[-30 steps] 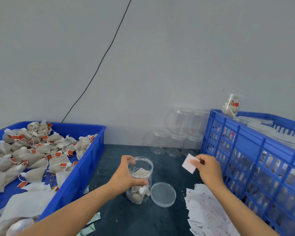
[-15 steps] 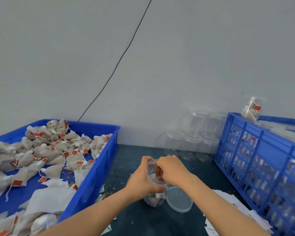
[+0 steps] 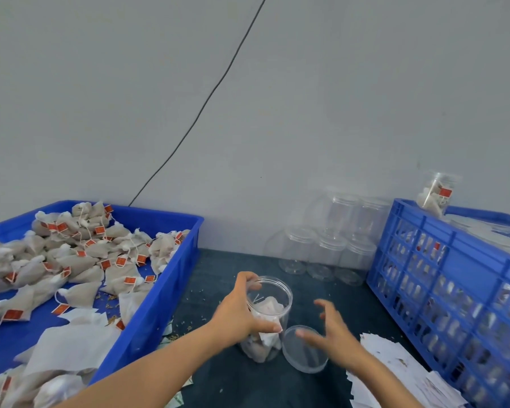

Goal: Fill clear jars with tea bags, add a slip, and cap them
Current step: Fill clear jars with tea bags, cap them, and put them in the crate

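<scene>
Jar (image 3: 267, 316) stood upright on the dark surface (image 3: 230, 269), roughly between the tea-bag tray (image 3: 171, 278) and the blue crate (image 3: 442, 260), and it served as the hub of the work. Tea bags filled its lower part and a white slip (image 3: 270, 304) lay on top inside, so capping looked like the step in hand. Left hand (image 3: 242, 313) wrapped the jar just below its open rim, fingers and thumb curled round the wall, probably to steady it for the cap. Just right of the jar, touching or nearly touching its base, the clear lid (image 3: 305, 348) lay flat. Right hand (image 3: 333, 331) hovered over that lid with fingers spread and loosely bent, gripping nothing, apparently reaching for it. Spare slips (image 3: 395, 369) lay further right.
</scene>
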